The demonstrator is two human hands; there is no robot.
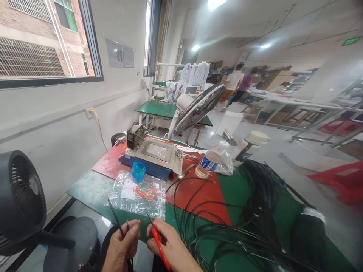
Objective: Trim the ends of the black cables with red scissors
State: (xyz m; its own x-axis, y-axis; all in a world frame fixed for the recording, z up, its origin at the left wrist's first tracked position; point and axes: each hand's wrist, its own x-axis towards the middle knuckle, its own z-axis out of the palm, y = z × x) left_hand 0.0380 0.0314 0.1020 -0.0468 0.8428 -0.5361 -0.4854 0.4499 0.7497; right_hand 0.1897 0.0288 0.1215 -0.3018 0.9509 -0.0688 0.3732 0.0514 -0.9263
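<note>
My left hand (122, 245) is closed on thin black cables (115, 216) whose ends stick up, one tipped with red. My right hand (169, 246) grips a red-handled tool (159, 245), its dark tip pointing up towards the left hand. Both hands hover at the near edge of the green and red bench (229, 189). Just beyond them lies a clear plastic bag (138, 194) holding small red pieces and a white label. A big tangle of black cables (241, 223) spreads to the right of my hands.
A blue cup (138, 172) stands by a metal machine on a blue base (154, 155). A water bottle (208, 163) lies near it. A black fan (19, 200) is at left, a white fan (198, 107) behind. People stand far back.
</note>
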